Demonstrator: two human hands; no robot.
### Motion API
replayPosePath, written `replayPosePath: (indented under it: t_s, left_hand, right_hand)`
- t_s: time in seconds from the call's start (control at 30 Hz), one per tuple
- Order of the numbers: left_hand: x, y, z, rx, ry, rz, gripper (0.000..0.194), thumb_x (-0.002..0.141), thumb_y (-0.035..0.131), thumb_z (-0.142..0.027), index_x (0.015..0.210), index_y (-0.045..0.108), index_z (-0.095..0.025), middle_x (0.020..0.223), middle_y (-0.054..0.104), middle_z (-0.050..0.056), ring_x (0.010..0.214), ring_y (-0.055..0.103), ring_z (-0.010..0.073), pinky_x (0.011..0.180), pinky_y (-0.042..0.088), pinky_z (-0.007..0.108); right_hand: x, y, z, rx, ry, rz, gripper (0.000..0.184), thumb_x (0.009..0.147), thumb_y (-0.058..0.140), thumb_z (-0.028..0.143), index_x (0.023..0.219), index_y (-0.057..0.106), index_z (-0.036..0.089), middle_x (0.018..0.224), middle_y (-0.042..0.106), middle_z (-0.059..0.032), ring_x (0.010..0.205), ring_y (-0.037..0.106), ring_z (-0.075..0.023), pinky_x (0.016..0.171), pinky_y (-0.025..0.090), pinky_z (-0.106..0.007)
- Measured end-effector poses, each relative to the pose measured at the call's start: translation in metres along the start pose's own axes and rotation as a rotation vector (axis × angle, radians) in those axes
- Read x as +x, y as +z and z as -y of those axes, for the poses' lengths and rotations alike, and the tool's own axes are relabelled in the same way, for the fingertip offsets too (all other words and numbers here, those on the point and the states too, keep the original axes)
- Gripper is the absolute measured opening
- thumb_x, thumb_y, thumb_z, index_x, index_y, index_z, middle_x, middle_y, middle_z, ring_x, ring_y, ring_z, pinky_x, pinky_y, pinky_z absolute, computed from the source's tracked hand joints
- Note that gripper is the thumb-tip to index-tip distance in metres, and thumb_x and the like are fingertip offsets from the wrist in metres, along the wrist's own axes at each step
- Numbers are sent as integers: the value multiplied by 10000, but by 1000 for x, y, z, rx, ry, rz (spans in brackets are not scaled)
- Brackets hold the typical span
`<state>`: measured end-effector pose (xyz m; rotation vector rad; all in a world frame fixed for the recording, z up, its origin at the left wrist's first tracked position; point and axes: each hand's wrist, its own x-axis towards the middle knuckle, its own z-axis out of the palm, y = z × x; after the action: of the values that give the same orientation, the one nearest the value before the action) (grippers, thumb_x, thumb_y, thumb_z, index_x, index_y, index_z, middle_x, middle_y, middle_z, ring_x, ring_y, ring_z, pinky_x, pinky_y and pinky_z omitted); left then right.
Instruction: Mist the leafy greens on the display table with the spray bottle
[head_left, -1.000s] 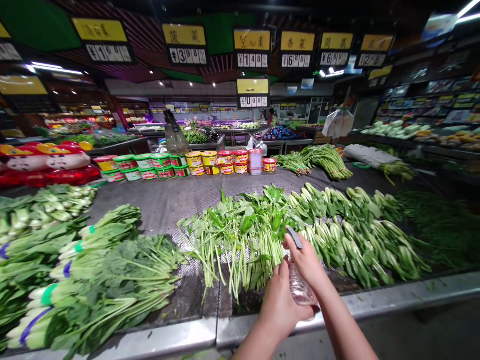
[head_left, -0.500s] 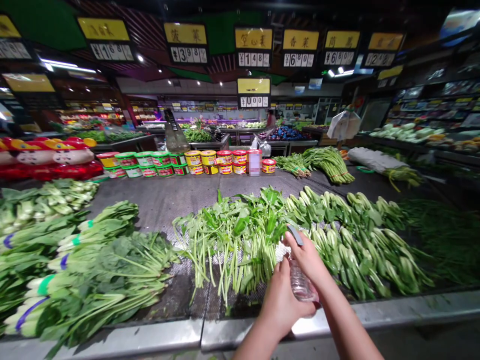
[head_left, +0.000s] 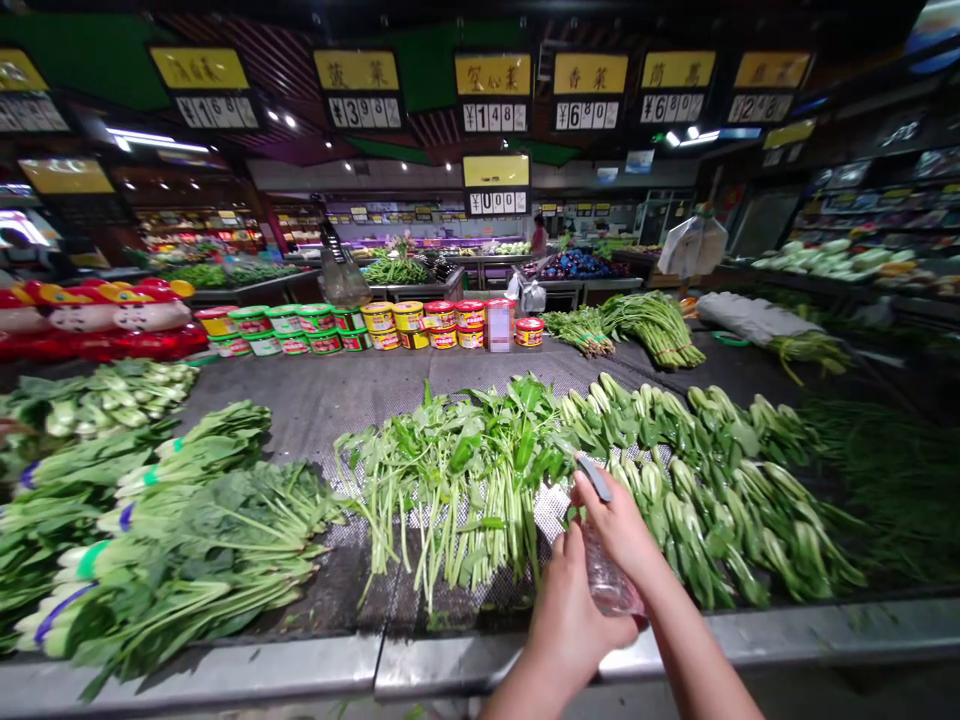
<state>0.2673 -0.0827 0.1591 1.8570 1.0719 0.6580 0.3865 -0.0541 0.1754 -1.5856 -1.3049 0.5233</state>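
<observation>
A clear spray bottle [head_left: 609,582] with a grey trigger head is held in both of my hands at the front of the vegetable display. My left hand [head_left: 571,610] is wrapped round the bottle's body from the left. Around the neck, just under the grey head, closes my right hand [head_left: 619,525]. The nozzle points forward and to the left, over the leafy water spinach [head_left: 480,490]. Wet-looking bok choy [head_left: 720,500] lies in rows to the right of my hands.
Bundled greens [head_left: 210,560] with coloured bands lie at the left. Stacked tubs [head_left: 442,325] line the back, beside tied long green stalks [head_left: 660,335]. A metal edge [head_left: 450,660] runs along the front. Price signs [head_left: 495,90] hang overhead.
The view has shifted slightly, so the water spinach and price signs sit a little further left. Both hands keep the same hold on the spray bottle.
</observation>
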Motion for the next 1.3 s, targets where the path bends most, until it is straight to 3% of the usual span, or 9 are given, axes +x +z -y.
replayPosePath:
  t_s: [0.2, 0.37, 0.47, 0.6, 0.73, 0.9, 1.03, 1.3]
  left_hand:
    - [2, 12, -2, 22, -39, -2, 959, 429, 787, -297, 1277, 378, -119, 1219, 480, 150, 1040, 528, 295, 918, 437, 355]
    - [7, 13, -10, 36, -27, -10, 839, 454, 759, -237, 1220, 432, -137, 1236, 473, 140, 1044, 525, 287, 900, 440, 345]
    - [10, 12, -12, 40, -2, 0, 844, 473, 751, -232, 1240, 410, -141, 1206, 489, 127, 1037, 521, 273, 896, 438, 334]
    - [11, 15, -9, 73, -7, 53, 898, 469, 761, -249, 1277, 389, -133, 1249, 453, 145, 1071, 503, 293, 909, 432, 346]
    - [11, 23, -1, 76, -26, 74, 911, 449, 777, -273, 1264, 398, -125, 1234, 452, 150, 1066, 503, 305, 917, 427, 360]
    - [9, 32, 3, 31, 21, 41, 838, 478, 770, -279, 1225, 411, -158, 1165, 493, 111, 1024, 521, 266, 903, 432, 331]
    - [7, 37, 2, 36, 22, 35, 899, 461, 783, -284, 1259, 389, -162, 1184, 483, 114, 1037, 518, 278, 908, 433, 345]
    - [8, 50, -3, 11, 36, 71, 915, 448, 804, -298, 1257, 398, -163, 1178, 490, 103, 1058, 513, 297, 922, 434, 368]
  right_hand:
    - [2, -8, -10, 21, 16, 42, 401, 848, 379, 569, 712, 534, 226, 695, 623, -45, 662, 579, -204, 677, 449, -348]
    - [9, -14, -12, 37, -10, 13, 404, 841, 389, 564, 790, 578, 211, 799, 643, -55, 757, 591, -206, 701, 448, -335]
    - [12, -16, -14, 43, 0, 2, 412, 841, 386, 568, 769, 573, 208, 798, 640, -55, 710, 583, -194, 672, 448, -331]
    - [8, -15, -24, 40, 22, -13, 405, 843, 380, 571, 725, 544, 220, 714, 615, -39, 615, 555, -182, 612, 439, -327]
    - [2, -13, -35, 25, 45, -45, 394, 840, 384, 570, 699, 529, 232, 687, 607, -39, 651, 571, -203, 649, 445, -346]
    - [0, -15, -44, 93, 51, -29, 380, 815, 431, 562, 847, 592, 219, 854, 660, -64, 786, 609, -226, 714, 464, -354]
    - [-2, -22, -46, 135, 58, -3, 418, 807, 445, 565, 973, 591, 210, 924, 664, -66, 809, 615, -223, 734, 476, -357]
    - [-12, -39, -44, 57, 34, -60, 400, 827, 419, 558, 856, 603, 204, 847, 658, -62, 767, 604, -211, 715, 464, -331]
